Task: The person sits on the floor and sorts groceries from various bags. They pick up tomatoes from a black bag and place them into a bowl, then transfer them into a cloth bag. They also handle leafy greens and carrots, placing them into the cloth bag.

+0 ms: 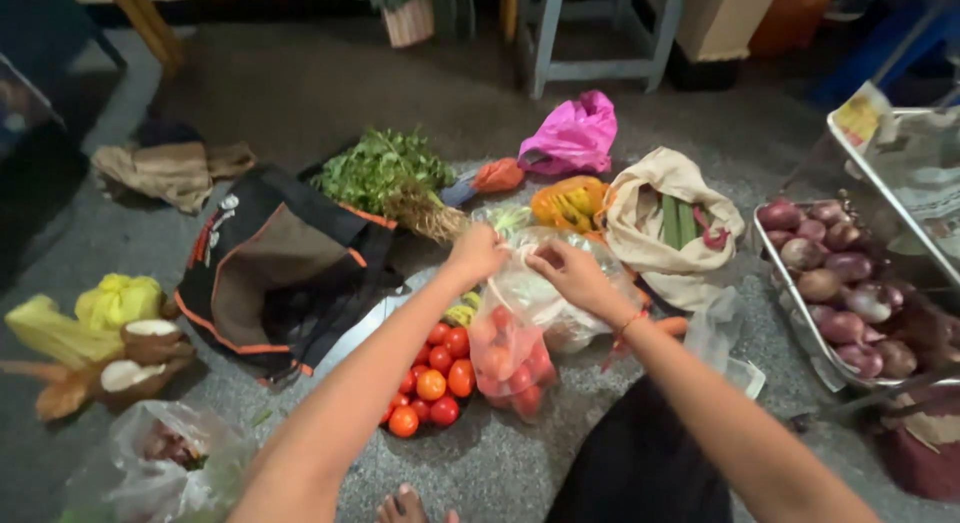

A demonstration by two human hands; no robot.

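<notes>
Two hands on one bag. Your left hand (478, 253) pinches the top of the clear plastic bag (515, 328) of tomatoes; your right hand (565, 271) grips the same bag mouth, fingers closed. Bag hangs over the floor (300, 93), just right of the loose tomatoes (432, 378). Tray of red onions (835, 288) far right.

Red thread bracelet (628, 325), dark garment (640, 463)

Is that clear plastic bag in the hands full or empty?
Partly full: red tomatoes fill the clear plastic bag's lower part; left hand and right hand hold its top.
</notes>
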